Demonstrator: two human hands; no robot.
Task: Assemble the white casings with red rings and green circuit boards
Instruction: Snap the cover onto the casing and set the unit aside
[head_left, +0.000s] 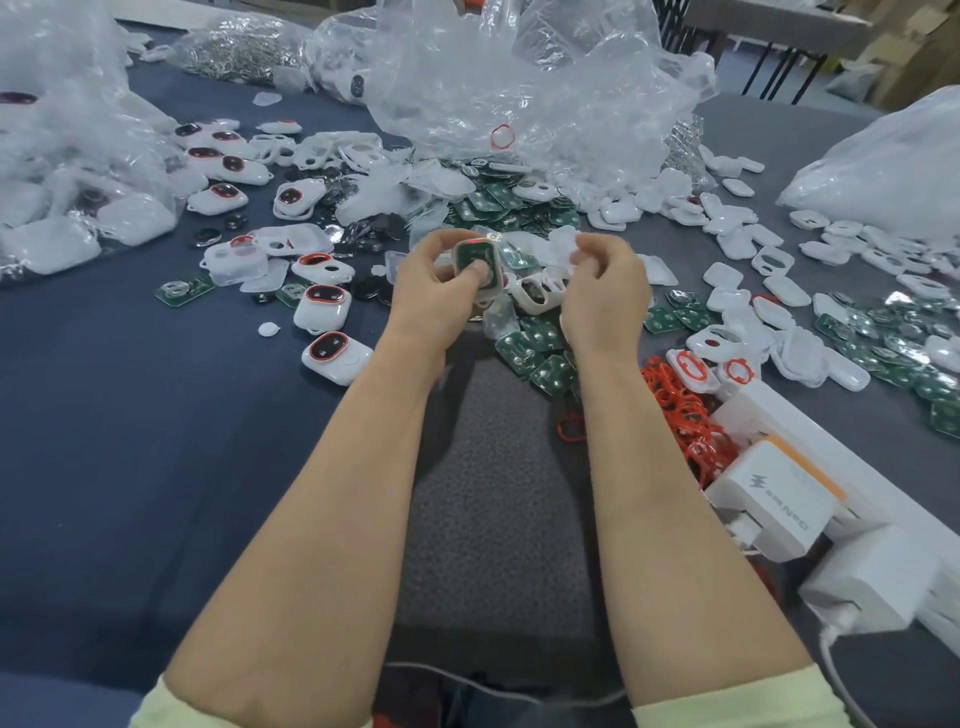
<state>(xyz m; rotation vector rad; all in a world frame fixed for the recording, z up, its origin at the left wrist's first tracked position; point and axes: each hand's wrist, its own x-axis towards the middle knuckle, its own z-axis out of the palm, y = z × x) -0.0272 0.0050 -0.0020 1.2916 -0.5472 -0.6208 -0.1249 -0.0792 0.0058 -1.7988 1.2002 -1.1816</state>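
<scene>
loads of stuff on this one. the table (130, 441), under a dark blue cloth, is buried at the far end by big clear plastic bags (519, 78), probably the bulk parts tipped out so they're all in reach. loose white casings (727, 228) are spread to the right, green circuit boards (535, 353) are heaped just under the hands, and a tangle of red rings (675, 410) sits beside a white power strip (810, 457). finished units (336, 357) are lined up off to the left, apart from the raw parts, which looks like a done pile.

the left hand (431, 280) grips one casing (500, 270) in the middle of the table, open side up, with the thumb pressing a board (470, 254) down into it. my guess is it's being seated. a sliver of red ring (475, 241) shows at the far rim, so that seems to be in already.

the right hand (602, 280) is just beside it with its fingers curled at a pale translucent piece. can't tell if it's actually pinching it.
</scene>
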